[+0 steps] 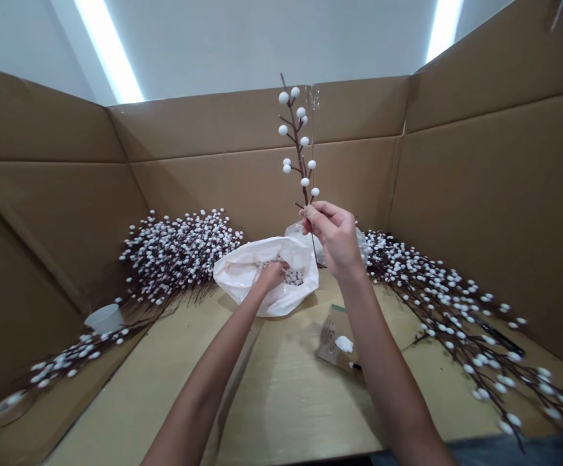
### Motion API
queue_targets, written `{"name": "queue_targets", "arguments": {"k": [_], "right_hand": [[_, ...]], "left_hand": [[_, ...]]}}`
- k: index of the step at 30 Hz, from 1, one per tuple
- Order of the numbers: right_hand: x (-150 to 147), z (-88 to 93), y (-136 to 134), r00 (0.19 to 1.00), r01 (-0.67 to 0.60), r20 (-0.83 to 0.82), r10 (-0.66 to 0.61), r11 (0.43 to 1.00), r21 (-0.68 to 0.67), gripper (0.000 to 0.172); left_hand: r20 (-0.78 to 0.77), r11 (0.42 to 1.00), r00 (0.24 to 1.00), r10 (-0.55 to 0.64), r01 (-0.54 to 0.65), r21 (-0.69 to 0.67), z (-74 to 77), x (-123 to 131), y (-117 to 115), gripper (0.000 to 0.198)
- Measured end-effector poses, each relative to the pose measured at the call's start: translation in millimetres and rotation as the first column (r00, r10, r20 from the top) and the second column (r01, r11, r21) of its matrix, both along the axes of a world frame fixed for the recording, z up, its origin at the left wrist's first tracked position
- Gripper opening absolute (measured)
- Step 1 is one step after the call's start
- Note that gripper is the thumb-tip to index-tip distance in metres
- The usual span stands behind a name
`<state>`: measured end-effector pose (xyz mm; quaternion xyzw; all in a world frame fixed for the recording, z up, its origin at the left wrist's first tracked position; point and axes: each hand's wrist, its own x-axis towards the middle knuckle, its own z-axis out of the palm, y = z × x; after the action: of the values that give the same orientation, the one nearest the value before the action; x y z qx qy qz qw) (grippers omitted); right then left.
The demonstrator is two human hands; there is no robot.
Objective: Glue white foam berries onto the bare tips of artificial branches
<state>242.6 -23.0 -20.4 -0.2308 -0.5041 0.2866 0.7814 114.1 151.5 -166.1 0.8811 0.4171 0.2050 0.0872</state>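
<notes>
My right hand (334,234) is raised above the table and pinches the lower stem of a brown twig with white foam buds (299,150), which stands upright in front of the cardboard wall. My left hand (272,274) reaches into an open white plastic bag (242,272) that holds several small white buds (295,277); its fingers are curled down among them, and whether they hold one is hidden.
Heaps of finished budded twigs lie at the back left (179,252) and along the right (456,310). A white cup (103,318) and a tape roll (7,408) sit at the left. A small cardboard piece with a white blob (340,342) lies in the middle. Cardboard walls (495,213) enclose the table.
</notes>
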Motion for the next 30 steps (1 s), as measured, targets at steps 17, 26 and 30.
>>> {"name": "queue_targets", "arguments": {"k": [17, 26, 30], "right_hand": [[6, -0.8, 3, 0.997, -0.078, -0.018, 0.077, 0.997, -0.029, 0.018], [-5, -1.5, -4, 0.99, -0.133, 0.046, 0.135, 0.99, -0.039, 0.017], [-10, -3.2, -6, 0.988, -0.132, 0.082, 0.134, 0.991, -0.027, 0.017]], "left_hand": [[0.195, 0.999, 0.981, -0.012, 0.019, -0.036, -3.3, 4, -10, 0.009], [0.568, 0.955, 0.821, -0.053, 0.208, -0.212, 26.5, -9, -83, 0.023], [0.79, 0.872, 0.609, 0.069, 0.348, -0.344, 71.8, -17, -115, 0.044]]}}
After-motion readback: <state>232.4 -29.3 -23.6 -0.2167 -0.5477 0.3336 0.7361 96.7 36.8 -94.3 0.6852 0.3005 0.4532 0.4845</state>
